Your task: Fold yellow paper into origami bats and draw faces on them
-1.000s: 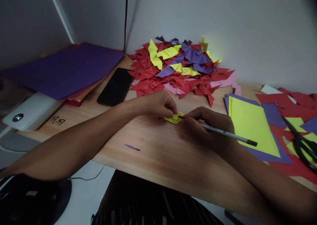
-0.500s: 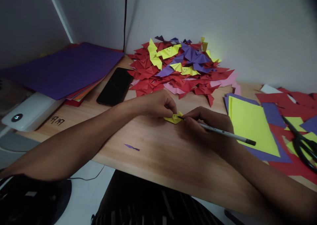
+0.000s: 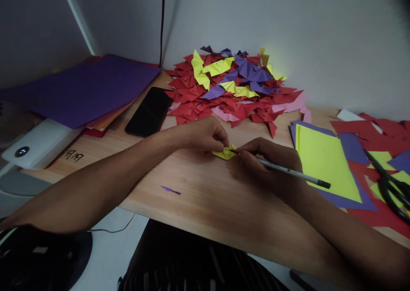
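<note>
A small folded yellow paper bat lies on the wooden table between my hands. My left hand is closed, its fingertips pinching the left side of the paper and hiding part of it. My right hand grips a slim pen with a pale barrel and black end. The pen's dark tip meets the yellow paper near its right side. Beyond my hands rises a heap of folded paper bats in red, purple, yellow and pink, some with dotted eyes.
A black phone lies left of the heap, near stacked purple sheets and a white power bank. Yellow sheets and black-handled scissors lie right. A purple scrap sits near the table's front edge.
</note>
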{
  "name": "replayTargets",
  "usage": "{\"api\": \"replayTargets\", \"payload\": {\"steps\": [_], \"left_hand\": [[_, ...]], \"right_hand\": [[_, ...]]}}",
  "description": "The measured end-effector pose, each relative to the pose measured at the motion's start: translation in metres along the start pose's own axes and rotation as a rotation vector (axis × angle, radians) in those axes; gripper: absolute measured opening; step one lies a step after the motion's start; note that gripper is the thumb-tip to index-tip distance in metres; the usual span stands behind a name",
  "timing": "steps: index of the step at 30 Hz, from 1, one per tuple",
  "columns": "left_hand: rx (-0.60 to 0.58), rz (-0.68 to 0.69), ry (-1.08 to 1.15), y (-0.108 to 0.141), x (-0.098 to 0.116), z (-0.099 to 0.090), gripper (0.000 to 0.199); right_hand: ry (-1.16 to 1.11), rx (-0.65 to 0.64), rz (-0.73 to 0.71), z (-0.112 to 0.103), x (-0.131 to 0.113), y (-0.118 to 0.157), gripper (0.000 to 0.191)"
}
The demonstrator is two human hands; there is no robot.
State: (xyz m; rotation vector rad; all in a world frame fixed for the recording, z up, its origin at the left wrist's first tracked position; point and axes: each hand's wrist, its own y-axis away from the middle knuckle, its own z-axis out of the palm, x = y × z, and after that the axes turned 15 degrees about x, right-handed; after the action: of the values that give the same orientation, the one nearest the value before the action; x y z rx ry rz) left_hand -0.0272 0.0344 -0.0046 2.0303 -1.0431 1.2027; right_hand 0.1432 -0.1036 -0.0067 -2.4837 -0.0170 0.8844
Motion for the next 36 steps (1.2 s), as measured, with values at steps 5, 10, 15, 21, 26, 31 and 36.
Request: {"api": "replayTargets", "payload": {"steps": [5,10,15,21,26,31,36], "left_hand": [[0.010,0.010,-0.003,-0.0001,-0.0014,0.0001,0.025],[0.002,0.012,-0.015,-0.0001,-0.0021,0.0006,0.027],[0.012,0.004,-0.014,-0.0004,-0.0010,0.0006,0.027],[0.007,0.015,-0.008,0.0003,0.0000,0.0004,0.027],[0.015,0.013,-0.017,0.0004,0.0004,0.0005,0.027],[0.006,-0.012,-0.010,0.0005,0.0017,0.0003,0.027],[0.004,0.001,-0.021,0.0006,0.0020,0.0003,0.026]], "right_hand": [[-0.007,0.010,0.002,0.0002,-0.0006,0.0000,0.008],[-0.009,0.013,0.002,0.0010,0.0001,0.0004,0.007],[-0.004,0.014,0.015,0.0008,-0.0013,0.0003,0.007],[-0.003,0.002,0.018,-0.0007,-0.0023,0.0004,0.007],[-0.015,-0.002,0.008,0.0002,-0.0016,0.0004,0.007],[-0.007,0.030,0.013,0.0013,-0.0012,0.0004,0.007],[-0.016,0.018,-0.003,0.0012,0.0000,0.0003,0.008]]}}
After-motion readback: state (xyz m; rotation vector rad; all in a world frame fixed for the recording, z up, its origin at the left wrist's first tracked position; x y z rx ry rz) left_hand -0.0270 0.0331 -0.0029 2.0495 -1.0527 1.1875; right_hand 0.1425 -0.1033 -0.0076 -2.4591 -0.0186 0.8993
